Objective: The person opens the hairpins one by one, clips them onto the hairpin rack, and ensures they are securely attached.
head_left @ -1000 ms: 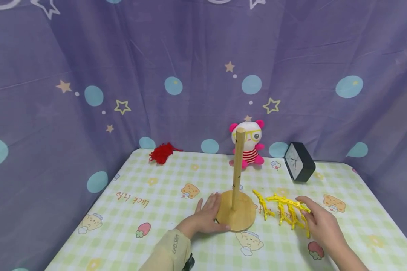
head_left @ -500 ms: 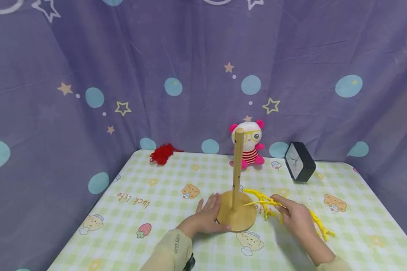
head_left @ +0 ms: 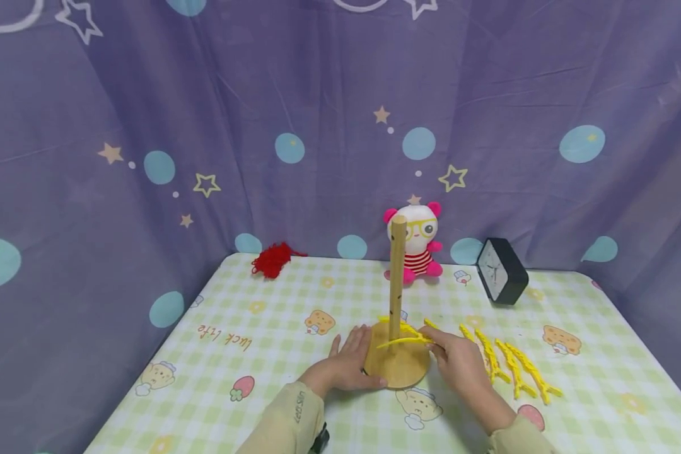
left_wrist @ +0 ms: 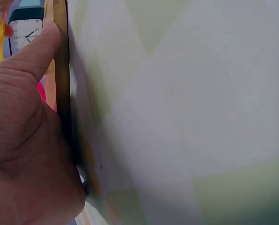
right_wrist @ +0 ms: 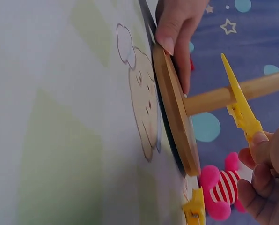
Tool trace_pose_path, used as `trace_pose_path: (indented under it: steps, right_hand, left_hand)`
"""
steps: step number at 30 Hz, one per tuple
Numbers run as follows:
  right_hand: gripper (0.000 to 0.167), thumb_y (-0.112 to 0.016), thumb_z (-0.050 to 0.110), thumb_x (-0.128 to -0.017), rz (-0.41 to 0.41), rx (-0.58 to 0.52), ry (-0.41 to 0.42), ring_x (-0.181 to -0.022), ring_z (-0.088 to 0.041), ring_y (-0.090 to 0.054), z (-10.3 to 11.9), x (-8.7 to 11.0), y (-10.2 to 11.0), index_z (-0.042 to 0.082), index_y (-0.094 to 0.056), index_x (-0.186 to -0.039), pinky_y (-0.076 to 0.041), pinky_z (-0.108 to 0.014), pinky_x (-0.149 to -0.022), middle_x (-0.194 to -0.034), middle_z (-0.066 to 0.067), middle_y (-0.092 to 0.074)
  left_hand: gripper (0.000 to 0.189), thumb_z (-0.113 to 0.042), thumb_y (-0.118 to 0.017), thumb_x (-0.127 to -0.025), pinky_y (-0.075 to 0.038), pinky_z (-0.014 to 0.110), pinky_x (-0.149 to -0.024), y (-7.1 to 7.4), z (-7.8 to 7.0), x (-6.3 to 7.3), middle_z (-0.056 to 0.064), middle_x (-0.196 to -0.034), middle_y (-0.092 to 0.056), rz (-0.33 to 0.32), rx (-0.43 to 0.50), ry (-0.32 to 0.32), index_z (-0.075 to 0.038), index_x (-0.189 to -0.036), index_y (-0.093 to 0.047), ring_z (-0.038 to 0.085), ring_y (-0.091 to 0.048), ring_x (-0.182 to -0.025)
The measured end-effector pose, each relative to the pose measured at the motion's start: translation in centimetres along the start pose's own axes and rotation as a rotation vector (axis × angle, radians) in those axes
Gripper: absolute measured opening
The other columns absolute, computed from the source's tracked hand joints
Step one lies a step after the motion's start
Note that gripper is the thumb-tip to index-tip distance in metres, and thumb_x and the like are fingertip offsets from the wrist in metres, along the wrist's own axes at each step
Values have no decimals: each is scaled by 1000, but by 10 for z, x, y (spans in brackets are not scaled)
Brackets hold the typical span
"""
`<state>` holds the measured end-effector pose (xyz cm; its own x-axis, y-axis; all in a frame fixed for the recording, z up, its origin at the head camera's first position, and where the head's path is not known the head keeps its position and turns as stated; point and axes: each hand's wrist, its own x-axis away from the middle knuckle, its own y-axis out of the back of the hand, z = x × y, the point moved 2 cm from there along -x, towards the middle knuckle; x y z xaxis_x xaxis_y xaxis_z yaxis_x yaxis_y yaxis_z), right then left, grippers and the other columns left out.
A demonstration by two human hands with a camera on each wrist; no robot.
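right hand (head_left: 459,366) pinches the yellow forked piece (head_left: 414,339), its prongs appearing to straddle the post (head_left: 397,271) above the wooden base (head_left: 400,372). keep the fork level and centred to avoid knocking the post. left hand (head_left: 346,364), fingers extended, touches the base; hold it steady. half a second earlier, the prongs were right of the post.

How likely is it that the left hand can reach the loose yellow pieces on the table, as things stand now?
Probably not directly: the left hand touches the wooden base, and the upright post and the right hand, holding another yellow piece, stand between it and the loose yellow pieces.
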<state>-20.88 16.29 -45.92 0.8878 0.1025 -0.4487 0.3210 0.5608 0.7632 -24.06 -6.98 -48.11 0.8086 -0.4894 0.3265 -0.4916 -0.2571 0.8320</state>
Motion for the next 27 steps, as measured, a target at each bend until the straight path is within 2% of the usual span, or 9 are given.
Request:
trace_pose_path:
  steps: [5,7,12,15,19,24,27]
  right_hand:
    - [37,-71,-3,-84,47,-14,-21,-93,-26,-70,6,0,-5,16,-73,-116,-57,-42,-74,-110,-6,-72]
    - [39,-72,-2,-84,64,-23,-28,-97,-27,-69,6,1,-6,16,-72,-118,-57,-43,-78,-113,-6,-71]
    - [38,-72,2,-86,117,-73,-22,-107,-29,-66,5,2,-6,12,-69,-123,-53,-45,-88,-120,-9,-68]
    - [41,-71,3,-87,141,-106,-17,-99,-25,-67,5,2,-5,12,-66,-127,-55,-42,-84,-123,-10,-67]
    - [49,-74,6,-85,128,-110,-8,-86,-18,-63,3,4,0,13,-62,-131,-54,-37,-73,-126,-10,-64]
    - [50,-76,13,-85,111,-84,24,-97,-26,-64,-1,7,8,10,-60,-132,-53,-47,-81,-129,-12,-62]
    - [47,-75,15,-87,125,-87,20,-100,-28,-65,-4,8,14,9,-61,-131,-54,-48,-83,-131,-12,-61]
  left_hand:
    - [111,-69,-58,-84,10,48,-116,-5,3,-4,6,-163,7,0,-13,1,-9,-157,0,18,11,-148]
    - [110,-68,-60,-83,9,49,-117,-4,1,-3,7,-164,4,-9,-3,-5,-7,-157,-5,20,9,-149]
    - [111,-66,-62,-83,6,53,-117,0,-3,0,9,-164,2,-6,2,-1,-8,-157,-4,23,7,-149]
    - [112,-68,-60,-83,8,52,-116,-1,0,-1,7,-164,5,0,-5,1,-11,-158,0,21,9,-149]
    - [112,-70,-58,-82,11,50,-116,-5,4,-4,6,-163,7,0,0,-14,-12,-157,1,19,11,-148]
    - [112,-69,-60,-82,11,49,-116,-10,8,-8,6,-164,5,-22,7,-13,-11,-158,-2,18,11,-148]
    - [112,-69,-61,-81,11,48,-116,-11,10,-10,5,-164,5,-31,12,-7,-12,-158,-2,18,10,-148]
